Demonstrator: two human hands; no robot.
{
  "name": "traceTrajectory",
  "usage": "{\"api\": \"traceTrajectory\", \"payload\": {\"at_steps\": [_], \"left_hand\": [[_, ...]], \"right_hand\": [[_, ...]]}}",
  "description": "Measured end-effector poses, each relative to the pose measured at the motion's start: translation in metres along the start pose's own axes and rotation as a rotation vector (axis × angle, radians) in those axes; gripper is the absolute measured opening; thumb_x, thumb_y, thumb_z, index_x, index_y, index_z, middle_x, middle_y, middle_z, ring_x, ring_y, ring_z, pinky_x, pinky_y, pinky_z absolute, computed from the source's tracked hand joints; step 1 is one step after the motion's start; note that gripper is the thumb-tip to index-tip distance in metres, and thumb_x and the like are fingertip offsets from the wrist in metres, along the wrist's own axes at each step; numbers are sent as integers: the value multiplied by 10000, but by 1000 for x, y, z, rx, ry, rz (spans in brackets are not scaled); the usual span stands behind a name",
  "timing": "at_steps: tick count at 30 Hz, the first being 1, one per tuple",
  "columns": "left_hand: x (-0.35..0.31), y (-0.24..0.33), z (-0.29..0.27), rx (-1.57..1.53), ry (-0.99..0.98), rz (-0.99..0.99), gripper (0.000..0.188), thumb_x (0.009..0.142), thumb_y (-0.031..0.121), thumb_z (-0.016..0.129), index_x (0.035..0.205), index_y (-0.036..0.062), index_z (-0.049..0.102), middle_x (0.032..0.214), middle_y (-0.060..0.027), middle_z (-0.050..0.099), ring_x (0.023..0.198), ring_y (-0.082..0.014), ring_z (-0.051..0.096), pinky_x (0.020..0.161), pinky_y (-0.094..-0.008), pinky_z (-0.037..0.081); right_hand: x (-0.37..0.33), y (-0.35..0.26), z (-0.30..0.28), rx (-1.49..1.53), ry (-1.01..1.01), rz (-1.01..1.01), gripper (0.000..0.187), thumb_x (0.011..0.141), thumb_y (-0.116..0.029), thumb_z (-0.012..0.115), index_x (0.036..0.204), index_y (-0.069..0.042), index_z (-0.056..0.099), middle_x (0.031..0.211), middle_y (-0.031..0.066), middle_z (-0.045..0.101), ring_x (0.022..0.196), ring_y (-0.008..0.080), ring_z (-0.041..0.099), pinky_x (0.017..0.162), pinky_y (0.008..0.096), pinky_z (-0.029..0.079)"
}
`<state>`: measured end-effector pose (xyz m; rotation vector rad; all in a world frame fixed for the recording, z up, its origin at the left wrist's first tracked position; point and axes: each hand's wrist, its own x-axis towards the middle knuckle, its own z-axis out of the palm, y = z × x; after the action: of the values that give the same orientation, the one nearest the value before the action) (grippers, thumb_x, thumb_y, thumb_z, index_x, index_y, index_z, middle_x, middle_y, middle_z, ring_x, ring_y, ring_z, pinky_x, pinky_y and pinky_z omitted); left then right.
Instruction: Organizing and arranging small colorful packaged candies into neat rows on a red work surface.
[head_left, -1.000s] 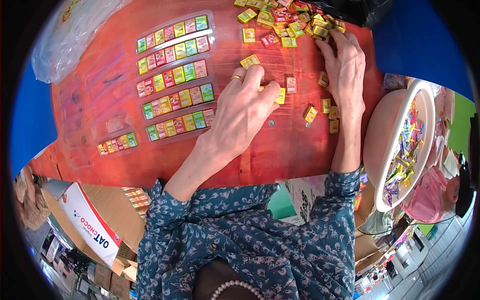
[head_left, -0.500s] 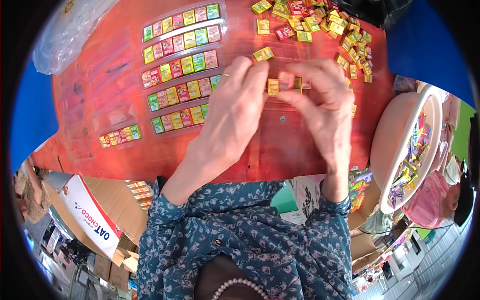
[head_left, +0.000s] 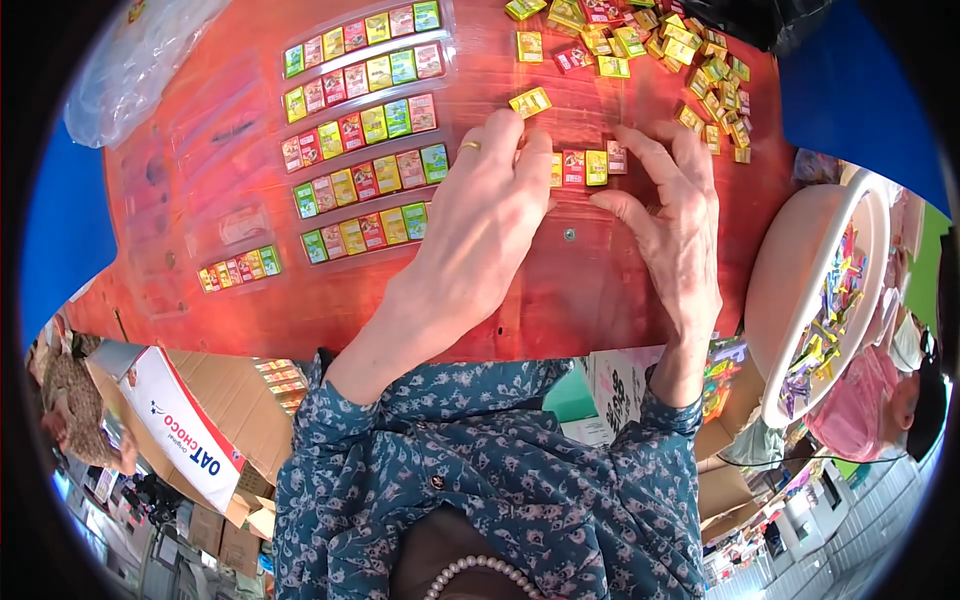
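Small square packets in red, yellow, green and pink lie in a short row (head_left: 585, 166) on the red table, between the fingertips of the left hand (head_left: 490, 215) and the right hand (head_left: 672, 215). More packets sit in sleeved rows (head_left: 365, 130) to the left, with a short strip (head_left: 238, 268) lower left and a loose heap (head_left: 660, 50) at the top right. A white, red and blue box (head_left: 185, 440) stands below the table edge, among brown cartons (head_left: 235, 395).

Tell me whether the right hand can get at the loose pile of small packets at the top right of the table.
Probably yes. The right hand lies flat by a short row of packets, and the loose pile is just beyond its fingertips, with only bare red table between.
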<state>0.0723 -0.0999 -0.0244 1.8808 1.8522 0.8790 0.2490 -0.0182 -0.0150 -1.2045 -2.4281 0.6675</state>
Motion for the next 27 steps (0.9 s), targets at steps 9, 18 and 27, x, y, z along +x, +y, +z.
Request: {"api": "traceTrajectory", "payload": {"at_steps": [9,18,27], "left_hand": [[9,-11,5,34,-68,62,319,793,-18,624,1111,-37,641,1064,-197,529,959,-361,600,795,-426,534],[16,-8,5,16,-87,35,158,787,7,684,931,-27,628,1005,-169,518,955,-340,618,754,-420,549],[12,-9,8,19,-6,38,324,749,36,793,1057,1,698,973,-125,531,788,-267,618,701,-412,507]], "right_hand": [[4,-3,3,164,-59,23,334,744,27,755,1062,23,651,953,150,590,794,315,653,680,406,523],[7,-1,2,169,-76,7,330,750,2,766,1057,24,645,928,148,583,777,327,652,662,415,515],[37,10,-15,31,97,-147,300,806,-25,739,1085,25,643,939,184,622,828,374,642,700,416,512]]}}
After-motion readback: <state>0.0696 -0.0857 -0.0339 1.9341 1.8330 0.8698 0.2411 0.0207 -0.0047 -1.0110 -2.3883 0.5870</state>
